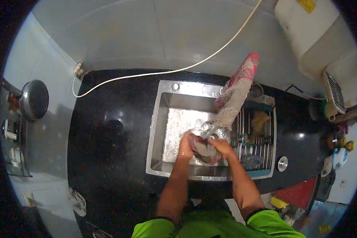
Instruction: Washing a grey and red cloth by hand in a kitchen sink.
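Both hands are over the stainless steel sink [155,128], gripping a bunched wet cloth [206,151], grey with dark red parts. My left hand [186,145] holds its left side and my right hand [223,148] its upper right side; motion blurs the cloth. Just above the hands, what looks like a stream of water comes down from beneath a grey and red cloth [236,92]. That second cloth hangs over a long upright shape, probably the faucet, which it hides. The drain shows partly behind my right hand.
A wire rack [255,148] with a scouring pad and a brownish cloth covers the sink's right side. A round metal lid or stopper [282,164] lies on the black countertop [110,154]. A white cable [142,75] crosses the back. A dark pan [34,99] is at far left.
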